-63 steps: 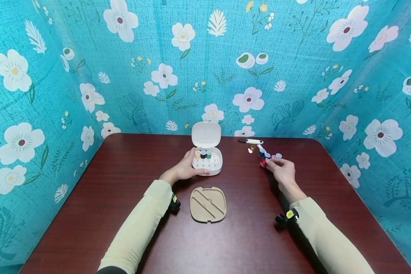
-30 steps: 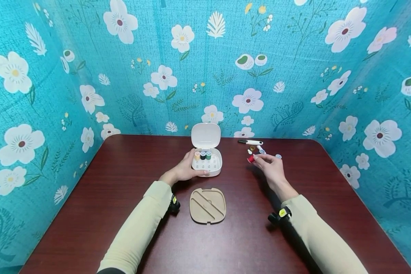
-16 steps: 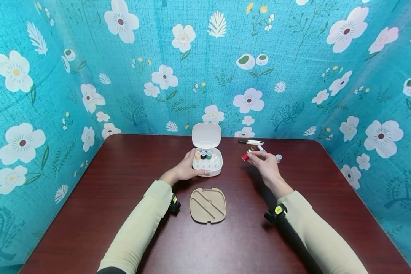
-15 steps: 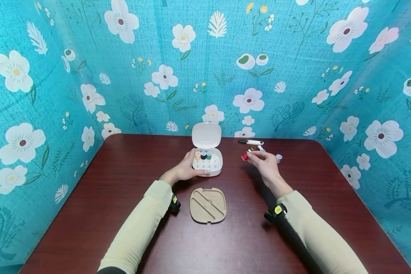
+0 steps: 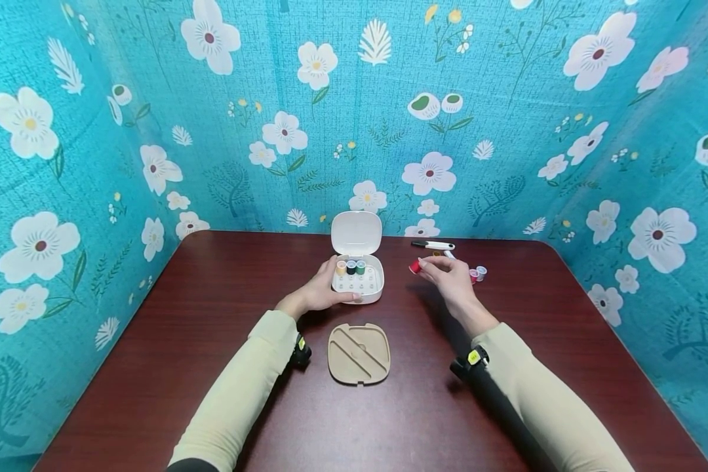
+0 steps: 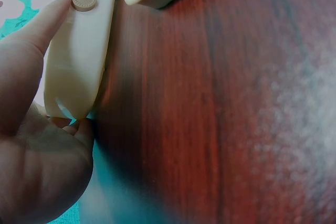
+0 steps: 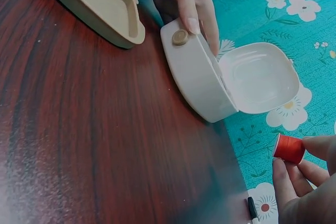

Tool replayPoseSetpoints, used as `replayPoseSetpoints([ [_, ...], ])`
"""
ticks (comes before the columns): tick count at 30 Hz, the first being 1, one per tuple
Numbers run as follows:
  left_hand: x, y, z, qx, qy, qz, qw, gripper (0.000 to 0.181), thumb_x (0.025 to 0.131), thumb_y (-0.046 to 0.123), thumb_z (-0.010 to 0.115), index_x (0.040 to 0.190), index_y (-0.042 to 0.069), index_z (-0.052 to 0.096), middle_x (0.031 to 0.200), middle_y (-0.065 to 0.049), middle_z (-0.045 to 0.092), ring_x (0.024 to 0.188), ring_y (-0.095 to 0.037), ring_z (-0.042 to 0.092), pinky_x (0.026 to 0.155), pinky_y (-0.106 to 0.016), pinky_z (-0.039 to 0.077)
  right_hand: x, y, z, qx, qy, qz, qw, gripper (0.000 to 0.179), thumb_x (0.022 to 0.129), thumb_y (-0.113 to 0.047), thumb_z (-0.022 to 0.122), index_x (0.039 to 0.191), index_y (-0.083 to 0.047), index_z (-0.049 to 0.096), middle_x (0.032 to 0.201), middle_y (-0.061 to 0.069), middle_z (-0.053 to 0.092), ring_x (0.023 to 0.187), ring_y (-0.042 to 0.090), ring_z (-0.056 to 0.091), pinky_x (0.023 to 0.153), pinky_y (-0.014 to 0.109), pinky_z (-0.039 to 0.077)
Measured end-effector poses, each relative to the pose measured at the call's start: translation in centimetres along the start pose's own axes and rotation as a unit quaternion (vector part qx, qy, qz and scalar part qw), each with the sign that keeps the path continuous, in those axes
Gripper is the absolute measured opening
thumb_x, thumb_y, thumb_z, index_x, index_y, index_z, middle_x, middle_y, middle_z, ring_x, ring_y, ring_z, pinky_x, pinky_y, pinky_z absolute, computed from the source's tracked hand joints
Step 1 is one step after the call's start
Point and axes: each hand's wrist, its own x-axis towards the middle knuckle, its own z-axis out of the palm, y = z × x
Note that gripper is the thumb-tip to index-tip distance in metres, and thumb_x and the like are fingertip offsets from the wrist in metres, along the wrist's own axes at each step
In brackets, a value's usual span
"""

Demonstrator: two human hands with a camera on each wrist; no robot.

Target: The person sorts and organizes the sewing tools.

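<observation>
Between thumb and fingertips my right hand (image 5: 455, 283) pinches a red thread spool (image 7: 289, 148), held to the right of the white sewing box (image 5: 376, 293). The box stands with its lid (image 5: 356, 233) tilted back. Inside, a peach spool (image 5: 341, 267), a dark spool (image 5: 351, 267) and a green spool (image 5: 360, 267) stand along the back row; bare pegs show in front of them. My left hand (image 5: 317, 288) grips the box at its left side, thumb along the front by the round button (image 6: 84, 0).
A tan divided tray (image 5: 358, 354) lies in front of the box. Behind my right hand are a black-and-white pen-like tool (image 5: 432, 244) and small items partly hidden by it. A pink spool (image 5: 474, 276) and a pale spool (image 5: 481, 270) lie to its right.
My right hand has lifted the red spool from the group at the right and carried it left toward the box. My left hand has stayed on the box.
</observation>
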Motion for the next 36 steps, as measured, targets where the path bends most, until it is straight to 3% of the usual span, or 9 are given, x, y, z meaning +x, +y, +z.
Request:
replayPoseSetpoints([
  [4, 0.1, 0.0, 0.0, 0.003, 0.0, -0.002, 1.0, 0.101, 0.086, 0.034, 0.084, 0.161, 0.012, 0.019, 0.156, -0.02, 0.028, 0.142, -0.033, 0.032, 0.117, -0.048, 0.029, 0.2, -0.3, 0.3, 0.003, -0.003, -0.007, 1.0, 0.038, 0.099, -0.012, 0.07, 0.125, 0.015, 0.063, 0.118, 0.018, 0.064, 0.089, 0.01, 0.074, 0.089, 0.028, 0.055],
  [9, 0.2, -0.1, 0.1, 0.006, 0.001, 0.0, 1.0, 0.101, 0.086, 0.035, 0.084, 0.161, 0.012, 0.019, 0.156, -0.02, 0.028, 0.142, -0.033, 0.032, 0.117, -0.048, 0.029, 0.4, -0.5, 0.7, 0.015, -0.004, -0.013, 0.9998, 0.037, 0.098, -0.009, 0.07, 0.124, 0.016, 0.063, 0.113, 0.013, 0.066, 0.086, 0.009, 0.074, 0.086, 0.026, 0.056],
  [23, -0.1, 0.3, 0.0, -0.001, 0.002, 0.003, 1.0, 0.1, 0.086, 0.033, 0.084, 0.16, 0.01, 0.021, 0.154, -0.022, 0.03, 0.141, -0.034, 0.033, 0.116, -0.049, 0.029, 0.9, -0.6, 2.0, 0.003, -0.007, -0.006, 0.9999, 0.036, 0.098, -0.012, 0.071, 0.123, 0.013, 0.065, 0.12, 0.024, 0.067, 0.089, 0.012, 0.075, 0.097, 0.041, 0.051],
  [32, -0.1, 0.3, 0.0, 0.001, 0.001, 0.005, 1.0, 0.1, 0.087, 0.034, 0.083, 0.16, 0.009, 0.019, 0.156, -0.021, 0.027, 0.141, -0.033, 0.032, 0.116, -0.049, 0.029, 1.2, -0.5, 2.8, 0.007, -0.017, -0.013, 0.9997, 0.035, 0.099, -0.012, 0.07, 0.122, 0.013, 0.065, 0.11, 0.015, 0.071, 0.086, 0.01, 0.074, 0.1, 0.05, 0.048],
  [36, 0.0, 0.1, 0.0, 0.005, 0.003, 0.007, 1.0, 0.099, 0.087, 0.034, 0.083, 0.16, 0.01, 0.021, 0.153, -0.021, 0.03, 0.14, -0.034, 0.034, 0.116, -0.049, 0.03, 1.2, -0.5, 3.2, 0.004, -0.018, -0.011, 0.9998, 0.033, 0.098, -0.012, 0.07, 0.121, 0.013, 0.065, 0.108, 0.015, 0.071, 0.086, 0.01, 0.074, 0.099, 0.047, 0.05],
])
